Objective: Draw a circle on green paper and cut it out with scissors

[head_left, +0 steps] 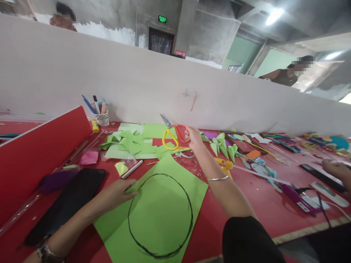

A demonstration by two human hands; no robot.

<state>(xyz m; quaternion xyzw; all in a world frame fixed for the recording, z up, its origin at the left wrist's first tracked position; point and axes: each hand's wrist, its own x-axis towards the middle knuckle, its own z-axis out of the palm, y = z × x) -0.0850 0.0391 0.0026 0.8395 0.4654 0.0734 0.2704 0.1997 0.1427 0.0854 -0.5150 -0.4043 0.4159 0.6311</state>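
A large green paper sheet (161, 215) with a black hand-drawn circle lies on the red table. My left hand (119, 193) rests at the sheet's upper left edge, thumb and fingers apart, beside a white marker (132, 169). My right hand (192, 138) grips one handle of the scissors (170, 132), which have a yellow and an orange-red handle. The scissors are held above the green paper scraps (131, 142), blades pointing up and to the left.
A cup of pens (102, 119) stands by the white partition (137, 84). Rolled green paper cones (222, 146) lie right of centre. A black phone-like object (65, 201) is at left. Another person's hand (336, 170) shows at far right.
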